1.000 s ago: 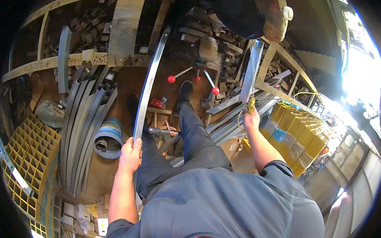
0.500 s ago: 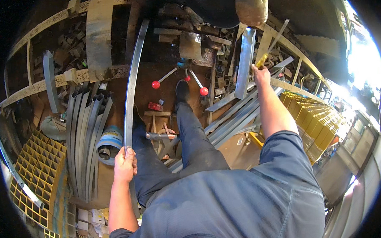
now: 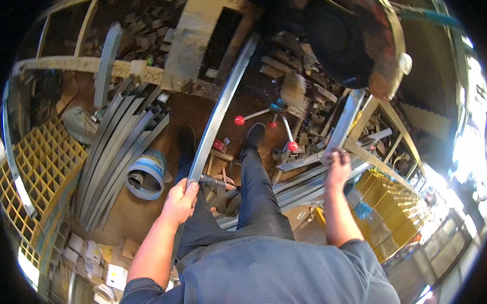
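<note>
My left hand (image 3: 180, 203) is closed around a long grey metal tube (image 3: 219, 120). The tube slants up and away from me, past the machine's handles, and its lower part runs down beside my thigh. My right hand (image 3: 337, 169) has its fingers curled at the near end of a shorter metal tube (image 3: 345, 118), which slopes down from under a dark round machine part (image 3: 339, 47). Some blur covers the fingertips. A narrow yellow strip (image 3: 356, 119) shows beside this shorter tube; I cannot tell what it is.
Red-knobbed machine handles (image 3: 274, 116) stick out ahead. Bundled grey tubes (image 3: 112, 151) lean at left, near a blue-and-white bucket (image 3: 148, 174). Yellow grating (image 3: 40, 170) stands far left; stacked yellow pieces (image 3: 388, 216) sit at right. More tubes (image 3: 304, 187) lie beside my leg.
The view has turned, shifting the scene. My right hand has gone from a yellow object beside the shorter tube to that tube's near end. My left hand still grips the long tube.
</note>
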`<state>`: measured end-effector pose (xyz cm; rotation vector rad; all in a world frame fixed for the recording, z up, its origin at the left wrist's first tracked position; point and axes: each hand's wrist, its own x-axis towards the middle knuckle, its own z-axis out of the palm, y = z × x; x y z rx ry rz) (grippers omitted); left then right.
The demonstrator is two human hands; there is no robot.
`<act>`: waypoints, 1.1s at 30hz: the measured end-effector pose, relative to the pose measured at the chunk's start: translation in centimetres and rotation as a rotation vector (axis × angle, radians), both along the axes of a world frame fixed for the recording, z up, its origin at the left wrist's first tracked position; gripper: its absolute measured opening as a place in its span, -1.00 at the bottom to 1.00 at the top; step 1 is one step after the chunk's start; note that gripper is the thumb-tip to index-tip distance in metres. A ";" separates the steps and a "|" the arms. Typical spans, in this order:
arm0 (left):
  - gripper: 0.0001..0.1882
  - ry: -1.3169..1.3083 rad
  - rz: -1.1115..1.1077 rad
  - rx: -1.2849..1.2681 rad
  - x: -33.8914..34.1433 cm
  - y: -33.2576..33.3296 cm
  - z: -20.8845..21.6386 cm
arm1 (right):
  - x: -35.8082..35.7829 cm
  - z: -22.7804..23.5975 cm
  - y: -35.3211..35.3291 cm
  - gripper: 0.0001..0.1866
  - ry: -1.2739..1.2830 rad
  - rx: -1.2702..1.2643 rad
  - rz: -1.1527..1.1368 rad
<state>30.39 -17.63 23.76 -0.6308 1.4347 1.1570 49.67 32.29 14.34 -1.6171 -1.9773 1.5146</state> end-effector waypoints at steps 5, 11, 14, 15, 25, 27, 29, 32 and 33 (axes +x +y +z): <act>-0.67 0.068 -0.076 0.019 -1.4 2.7 -2.7 | -12.3 4.2 -21.3 -0.48 -0.129 -0.637 0.340; -0.58 0.170 -0.163 0.060 -4.4 6.3 -4.8 | -21.4 0.0 -30.0 -0.68 0.166 -0.837 -0.009; -0.57 0.169 -0.160 0.178 0.0 4.0 -6.7 | -22.9 -1.5 -28.8 -0.74 0.205 -0.790 -0.083; -0.60 0.082 -0.114 0.244 1.6 3.2 -6.8 | -24.0 -1.7 -28.0 -0.78 0.173 -0.791 -0.115; -0.71 -0.246 0.301 0.495 4.5 -0.3 -6.2 | -23.4 -4.1 -27.7 -0.54 0.035 -0.826 -0.073; -0.67 -0.325 0.272 0.488 6.0 -0.4 -5.2 | -22.6 -4.4 -27.6 -0.53 0.087 -0.862 -0.073; -0.61 -0.356 0.260 0.485 6.1 -0.3 -5.4 | -22.5 -5.0 -27.0 -0.50 0.188 -0.914 -0.054; -0.61 -0.377 0.304 0.516 5.6 -0.4 -6.0 | -24.3 -4.7 -27.0 -0.50 0.196 -0.875 -0.106; -0.63 -0.351 0.254 0.449 6.0 -0.6 -6.6 | -24.4 -4.4 -27.3 -0.49 0.142 -0.889 -0.131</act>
